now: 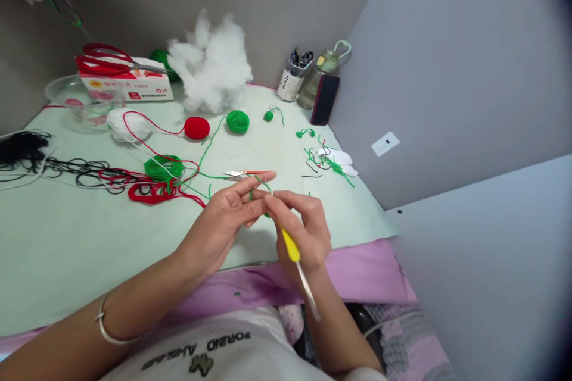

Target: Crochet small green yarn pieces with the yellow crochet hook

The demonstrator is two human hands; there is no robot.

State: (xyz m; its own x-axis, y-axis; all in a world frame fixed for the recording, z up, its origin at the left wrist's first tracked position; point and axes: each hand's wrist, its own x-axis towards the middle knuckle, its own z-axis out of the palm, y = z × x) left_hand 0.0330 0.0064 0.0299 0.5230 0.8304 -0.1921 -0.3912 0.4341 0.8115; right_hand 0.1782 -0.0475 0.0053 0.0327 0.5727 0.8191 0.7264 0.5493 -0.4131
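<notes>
My right hand [308, 229] is closed around a crochet hook [290, 244] with a yellow grip, its metal tail pointing down toward my wrist. The hook's tip meets my left hand [230, 202], which pinches a small green crochet piece [267, 215] mostly hidden by the fingers. Green yarn [211, 176] runs from the left over my raised left index finger. Just beyond the fingers lie thread snips [243, 173] with orange on them. A green yarn ball [238, 122] sits farther back.
White stuffing [212, 65], a red yarn ball [196, 128] and a white yarn ball [129, 125] stand behind. Tangled black yarn [84, 169] and a green skein [163, 168] lie left. Right are yarn scraps [333, 164], a phone [325, 100], bottle [310, 89] and pen cup [290, 83]. Red scissors [105, 62] top a box [152, 86].
</notes>
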